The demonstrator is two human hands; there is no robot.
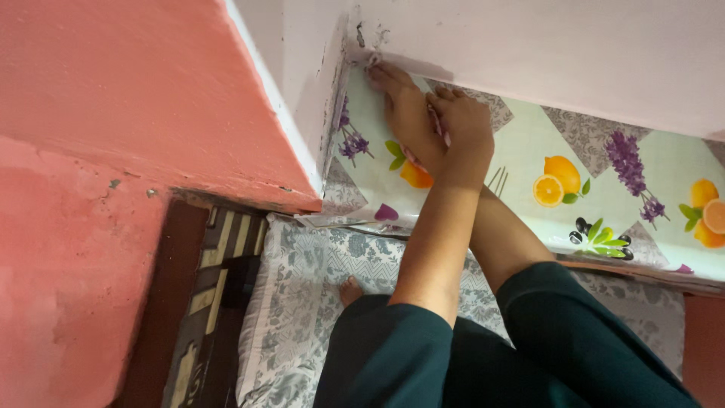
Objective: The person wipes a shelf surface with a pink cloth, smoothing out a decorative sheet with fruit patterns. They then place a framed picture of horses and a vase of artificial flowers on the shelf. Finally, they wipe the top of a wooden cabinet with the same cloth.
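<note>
Head view: two hands, left hand [461, 125] and right hand [404, 109], flat, open on one patterned sheet [544, 143].

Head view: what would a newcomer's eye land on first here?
Two crossed hands, the right hand and the left hand, press a fruit-printed sheet into the corner under a pale wall. To the left stands a salmon-pink wall. Below, a foot rests on a grey floral pillow.

Take the shelf liner [529, 151] as your landmark: it lies on the shelf, running right from the wall corner [351, 57]. Your left hand [464, 125] and right hand [404, 113] rest on its corner end, arms crossed. The pillow [302, 302] lies below it.
</note>
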